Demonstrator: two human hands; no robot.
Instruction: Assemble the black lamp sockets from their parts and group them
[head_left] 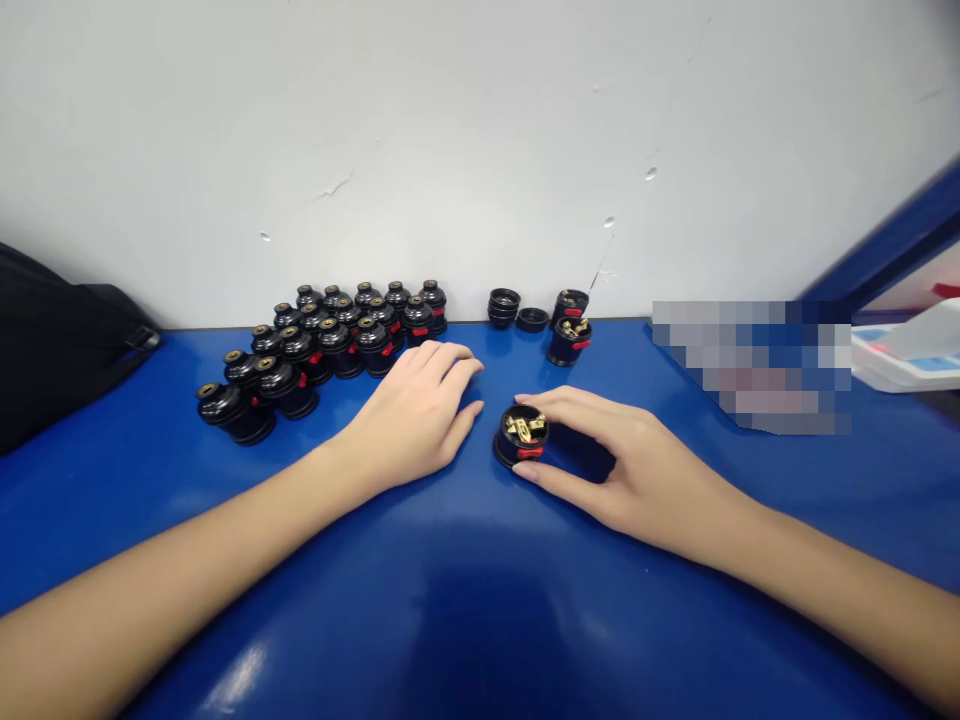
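On the blue table, a black lamp socket [517, 455] stands upright with its top off, baring brass contacts and a red switch lever on its side. My right hand [630, 460] grips it from the right, thumb in front and fingers behind. Just left of it, my left hand [424, 415] lies palm down with nothing in it, its fingers loosely bent and the thumb apart. Beyond the left hand are several capped lamp sockets [337, 345] in rows. Two more uncapped sockets [566, 345] stand further back, beside a stack of black caps [504, 308] and a single black ring-like cap [532, 320].
A white wall [480, 150] closes off the back of the blue table [480, 620]. A black bag [60, 350] sits at the far left. To the right lie a pixel-blurred item [757, 370] and a white tray-like object [907, 350].
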